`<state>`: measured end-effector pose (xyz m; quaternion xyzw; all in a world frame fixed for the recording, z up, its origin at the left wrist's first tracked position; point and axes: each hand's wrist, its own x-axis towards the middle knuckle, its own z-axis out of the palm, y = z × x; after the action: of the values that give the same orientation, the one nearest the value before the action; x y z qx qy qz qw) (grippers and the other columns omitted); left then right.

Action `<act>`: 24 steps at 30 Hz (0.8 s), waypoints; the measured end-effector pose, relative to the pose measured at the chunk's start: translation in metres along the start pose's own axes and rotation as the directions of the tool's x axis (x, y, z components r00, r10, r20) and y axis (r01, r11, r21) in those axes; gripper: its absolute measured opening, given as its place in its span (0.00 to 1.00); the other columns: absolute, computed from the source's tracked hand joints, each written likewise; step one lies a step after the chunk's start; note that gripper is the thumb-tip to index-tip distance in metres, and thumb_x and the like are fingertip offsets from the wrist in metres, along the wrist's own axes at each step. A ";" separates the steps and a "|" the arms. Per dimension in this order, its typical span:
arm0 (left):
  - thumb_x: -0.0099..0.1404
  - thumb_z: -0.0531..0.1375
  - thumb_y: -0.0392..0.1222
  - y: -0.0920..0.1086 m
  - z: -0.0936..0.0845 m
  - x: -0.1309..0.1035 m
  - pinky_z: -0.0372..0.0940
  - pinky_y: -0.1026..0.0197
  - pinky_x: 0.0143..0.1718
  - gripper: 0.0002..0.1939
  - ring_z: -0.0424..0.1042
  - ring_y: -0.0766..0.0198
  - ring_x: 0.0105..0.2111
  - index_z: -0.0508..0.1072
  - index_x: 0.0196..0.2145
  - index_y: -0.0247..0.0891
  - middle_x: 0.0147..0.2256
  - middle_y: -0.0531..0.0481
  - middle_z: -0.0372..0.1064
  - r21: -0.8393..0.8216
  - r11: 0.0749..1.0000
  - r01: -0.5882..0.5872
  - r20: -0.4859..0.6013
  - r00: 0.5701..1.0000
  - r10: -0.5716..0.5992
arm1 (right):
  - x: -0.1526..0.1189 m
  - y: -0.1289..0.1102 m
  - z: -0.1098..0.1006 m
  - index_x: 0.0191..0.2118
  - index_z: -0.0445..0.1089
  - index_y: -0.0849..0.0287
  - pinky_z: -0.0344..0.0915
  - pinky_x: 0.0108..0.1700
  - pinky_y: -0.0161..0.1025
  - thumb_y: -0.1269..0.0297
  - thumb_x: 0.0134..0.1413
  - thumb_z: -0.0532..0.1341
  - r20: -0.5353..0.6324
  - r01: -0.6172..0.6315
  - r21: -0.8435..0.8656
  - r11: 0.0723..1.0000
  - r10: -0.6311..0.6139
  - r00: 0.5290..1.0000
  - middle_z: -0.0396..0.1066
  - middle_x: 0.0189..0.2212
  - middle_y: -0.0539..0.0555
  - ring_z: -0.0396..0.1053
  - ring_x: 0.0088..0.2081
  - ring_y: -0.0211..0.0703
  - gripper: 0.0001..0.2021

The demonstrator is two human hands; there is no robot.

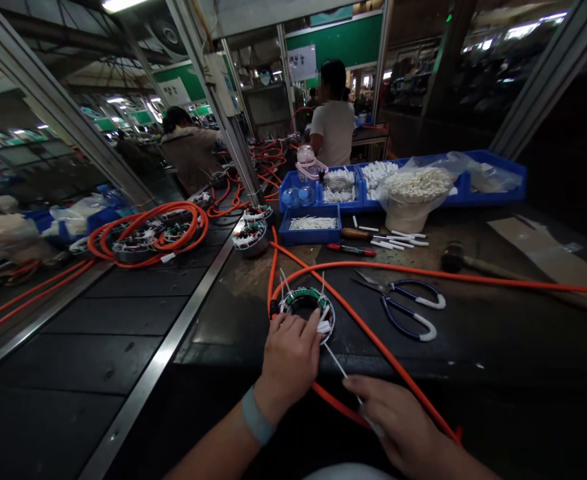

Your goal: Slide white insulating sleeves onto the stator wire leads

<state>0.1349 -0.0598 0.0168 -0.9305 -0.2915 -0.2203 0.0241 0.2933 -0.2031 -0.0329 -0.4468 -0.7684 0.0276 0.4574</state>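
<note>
A ring-shaped motor stator (334, 319) with green and white parts lies near the bench's front edge, an orange cable at its side. My left hand (291, 353) is closed over its near side, fingers on the ring and by a short white sleeve (324, 327). Thin white tie ends (284, 280) stick up from the far rim. Below and to the right, my right hand (398, 413) pinches a thin white cable tie (337, 361) that runs taut-looking up to the ring. Scissors (398, 297) with blue and white handles lie open to the right.
Orange cable (423, 268) crosses the bench. Behind are a small blue tray (313, 235) of white ties, blue bins (493, 197), a marker (351, 250), a screwdriver (357, 233) and a hammer (454, 257). More stators (250, 239) stand left, beside a conveyor (138, 313). Two people work beyond.
</note>
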 end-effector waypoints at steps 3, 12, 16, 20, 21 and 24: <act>0.64 0.53 0.34 0.002 0.000 0.000 0.60 0.47 0.46 0.20 0.69 0.56 0.37 0.65 0.53 0.33 0.35 0.43 0.72 -0.053 0.997 0.051 0.001 0.999 -0.051 | 0.029 0.010 0.017 0.44 0.63 0.56 0.68 0.46 0.38 0.79 0.50 0.50 -0.017 -0.238 0.132 0.962 0.243 0.970 0.72 0.45 0.57 0.69 0.47 0.41 0.17; 0.62 0.54 0.30 -0.001 0.004 -0.004 0.56 0.50 0.48 0.16 0.71 0.60 0.43 0.73 0.44 0.45 0.41 0.52 0.75 -0.335 0.942 -0.026 -0.207 0.977 -0.047 | 0.069 0.025 0.029 0.33 0.63 0.57 0.66 0.39 0.36 0.66 0.46 0.62 0.150 -0.562 0.704 0.434 0.683 0.715 0.67 0.31 0.49 0.68 0.35 0.39 0.08; 0.62 0.54 0.29 -0.002 0.002 -0.003 0.57 0.50 0.48 0.17 0.71 0.60 0.42 0.73 0.44 0.44 0.41 0.50 0.75 -0.289 0.956 -0.046 -0.195 0.981 -0.012 | 0.053 0.020 0.025 0.36 0.63 0.57 0.65 0.45 0.39 0.68 0.48 0.62 0.206 -0.564 0.722 0.401 0.653 0.729 0.68 0.35 0.51 0.68 0.39 0.40 0.08; 0.62 0.54 0.30 -0.002 0.002 -0.003 0.57 0.50 0.47 0.16 0.71 0.60 0.41 0.74 0.44 0.43 0.40 0.49 0.75 -0.285 0.958 -0.032 -0.180 0.983 -0.021 | 0.053 0.021 0.028 0.36 0.64 0.57 0.65 0.44 0.39 0.68 0.49 0.60 0.175 -0.584 0.646 0.491 0.650 0.739 0.68 0.33 0.51 0.67 0.38 0.40 0.06; 0.62 0.54 0.31 -0.002 0.002 -0.003 0.57 0.49 0.47 0.15 0.70 0.59 0.41 0.74 0.44 0.43 0.39 0.48 0.75 -0.293 0.956 -0.034 -0.184 0.983 -0.021 | 0.057 0.023 0.030 0.35 0.64 0.57 0.65 0.41 0.38 0.67 0.48 0.61 0.159 -0.592 0.637 0.493 0.668 0.727 0.68 0.32 0.50 0.67 0.36 0.39 0.06; 0.62 0.54 0.31 -0.003 0.002 -0.002 0.57 0.50 0.45 0.16 0.70 0.59 0.41 0.74 0.44 0.44 0.40 0.49 0.75 -0.306 0.950 -0.054 -0.202 0.979 -0.009 | 0.071 0.030 0.036 0.29 0.60 0.57 0.63 0.32 0.34 0.63 0.43 0.63 0.144 -0.626 0.646 0.436 0.736 0.661 0.64 0.26 0.47 0.64 0.30 0.37 0.10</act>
<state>0.1326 -0.0585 0.0136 -0.8991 -0.2387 -0.3557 -0.0904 0.2741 -0.1216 -0.0191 -0.5315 -0.4219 0.4375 0.5900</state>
